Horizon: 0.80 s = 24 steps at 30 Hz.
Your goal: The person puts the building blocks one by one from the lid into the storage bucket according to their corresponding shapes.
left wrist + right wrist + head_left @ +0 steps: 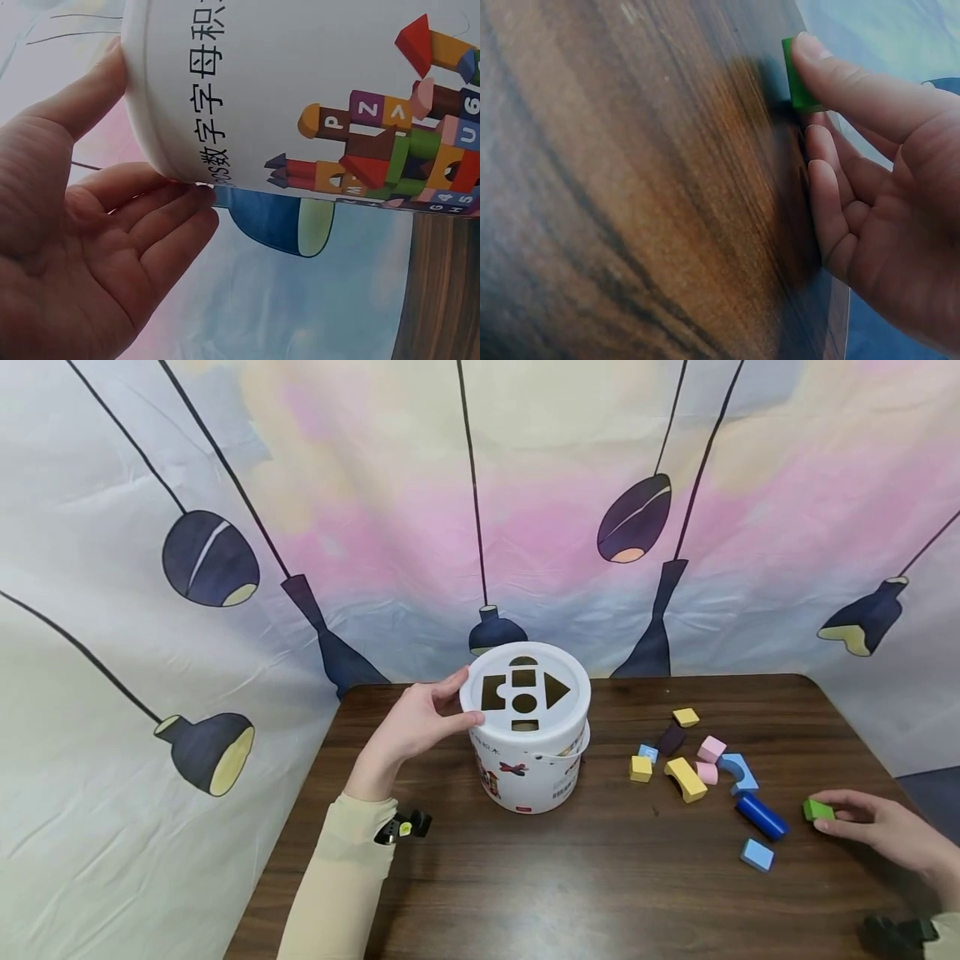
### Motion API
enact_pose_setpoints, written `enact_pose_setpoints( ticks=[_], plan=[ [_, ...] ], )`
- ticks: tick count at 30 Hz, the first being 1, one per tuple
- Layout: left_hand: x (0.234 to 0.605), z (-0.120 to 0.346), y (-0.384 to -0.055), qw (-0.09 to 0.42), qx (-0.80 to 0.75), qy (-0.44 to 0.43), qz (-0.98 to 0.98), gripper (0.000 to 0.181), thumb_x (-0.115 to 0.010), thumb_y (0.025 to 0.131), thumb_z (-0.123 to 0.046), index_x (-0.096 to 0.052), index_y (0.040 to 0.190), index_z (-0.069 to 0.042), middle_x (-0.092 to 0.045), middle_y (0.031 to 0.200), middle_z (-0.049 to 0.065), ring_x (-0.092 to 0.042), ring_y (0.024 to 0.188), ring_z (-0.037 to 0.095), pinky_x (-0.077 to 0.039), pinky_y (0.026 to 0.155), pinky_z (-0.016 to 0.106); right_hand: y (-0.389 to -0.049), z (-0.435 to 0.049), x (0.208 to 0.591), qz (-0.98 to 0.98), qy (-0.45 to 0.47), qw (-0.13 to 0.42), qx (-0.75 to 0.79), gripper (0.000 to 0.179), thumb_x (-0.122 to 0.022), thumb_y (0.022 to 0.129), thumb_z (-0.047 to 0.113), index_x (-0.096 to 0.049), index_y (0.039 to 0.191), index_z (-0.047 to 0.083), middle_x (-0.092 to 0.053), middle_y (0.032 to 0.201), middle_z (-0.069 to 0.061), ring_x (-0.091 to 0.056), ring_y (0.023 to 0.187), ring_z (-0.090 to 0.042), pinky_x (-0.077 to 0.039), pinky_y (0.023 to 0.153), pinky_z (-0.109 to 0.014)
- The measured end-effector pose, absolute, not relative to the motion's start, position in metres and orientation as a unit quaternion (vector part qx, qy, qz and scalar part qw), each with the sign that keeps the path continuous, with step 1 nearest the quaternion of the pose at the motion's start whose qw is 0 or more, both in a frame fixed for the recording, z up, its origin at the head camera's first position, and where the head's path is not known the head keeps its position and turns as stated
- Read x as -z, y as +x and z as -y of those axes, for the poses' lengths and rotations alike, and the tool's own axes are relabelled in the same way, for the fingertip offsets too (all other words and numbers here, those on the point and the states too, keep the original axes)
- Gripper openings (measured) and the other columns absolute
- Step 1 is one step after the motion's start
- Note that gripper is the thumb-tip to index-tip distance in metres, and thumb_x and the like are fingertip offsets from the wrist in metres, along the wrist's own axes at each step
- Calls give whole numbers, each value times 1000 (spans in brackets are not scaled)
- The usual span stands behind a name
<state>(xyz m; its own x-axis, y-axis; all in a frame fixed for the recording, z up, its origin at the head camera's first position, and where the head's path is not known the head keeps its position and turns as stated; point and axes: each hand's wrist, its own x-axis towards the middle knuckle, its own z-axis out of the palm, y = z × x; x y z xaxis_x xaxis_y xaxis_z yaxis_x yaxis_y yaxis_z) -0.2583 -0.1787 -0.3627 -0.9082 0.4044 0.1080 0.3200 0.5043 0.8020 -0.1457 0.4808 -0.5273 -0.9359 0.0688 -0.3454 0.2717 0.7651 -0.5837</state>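
A white lidded bucket (525, 777) with shape cut-outs in its lid (501, 670) stands upright on the table. My left hand (416, 720) grips the bucket's left side at the lid rim, thumb and fingers spread around the curve. In the left wrist view, the left hand (112, 202) touches the rim beside printed characters and block pictures. At the table's right side, my right hand (888, 827) pinches a green block (817, 811) between thumb and fingers. The right wrist view shows the green block (801, 82) close to the tabletop, under the thumb; its far side is hidden.
Between bucket and right hand lie loose blocks: a yellow arch (686, 779), a blue cylinder (762, 816), a light blue block (757, 855), a blue arch (739, 772) and several smaller pieces. The bucket's white handle (587, 739) hangs at its right. A patterned cloth (420, 527) hangs behind the table.
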Motion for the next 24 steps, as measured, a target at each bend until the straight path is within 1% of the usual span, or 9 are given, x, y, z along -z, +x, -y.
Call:
enact_pose_setpoints(
  ticks=[3,7,9,14,17,24],
  plan=[
    [360,180,-258,45,-427,209,-879,86,-87,92,-41,-45,163,-16,-43,166,-1,-37,155,22,-36,122,49,-145,-483,529,-924,94,147,340,90,-72,100,56,-47,145,-18,-43,141,-47,-52,118,-58,-50,89,-63],
    [358,181,-257,45,-413,210,-885,87,-87,92,-44,-45,163,-16,-43,166,-1,-38,154,23,-36,122,50,-146,-487,532,-923,100,137,346,91,-68,102,58,-43,148,-17,-36,146,-49,-42,125,-68,-46,92,-71],
    [358,181,-257,44,-412,211,-885,87,-87,92,-44,-45,163,-16,-43,166,-1,-38,154,22,-37,122,49,-147,-488,533,-923,104,127,348,91,-69,101,58,-43,148,-16,-34,147,-49,-38,126,-69,-43,93,-74],
    [358,180,-258,46,-420,214,-881,86,-86,93,-42,-45,163,-16,-43,167,-1,-37,155,22,-36,123,48,-149,-489,537,-925,124,92,346,83,-77,99,50,-50,143,-15,-40,142,-48,-40,123,-67,-42,91,-75],
    [359,180,-259,48,-424,214,-879,86,-86,93,-41,-44,163,-15,-42,167,0,-36,155,21,-36,123,48,-151,-489,537,-927,127,75,346,78,-76,100,47,-53,141,-15,-43,139,-47,-42,121,-65,-41,91,-75],
    [358,179,-258,54,-420,210,-881,85,-86,93,-40,-44,163,-14,-41,168,0,-35,156,21,-35,123,48,-156,-480,530,-919,117,69,371,85,-67,104,53,-45,148,-16,-35,148,-50,-36,128,-68,-37,96,-79]
  ],
)
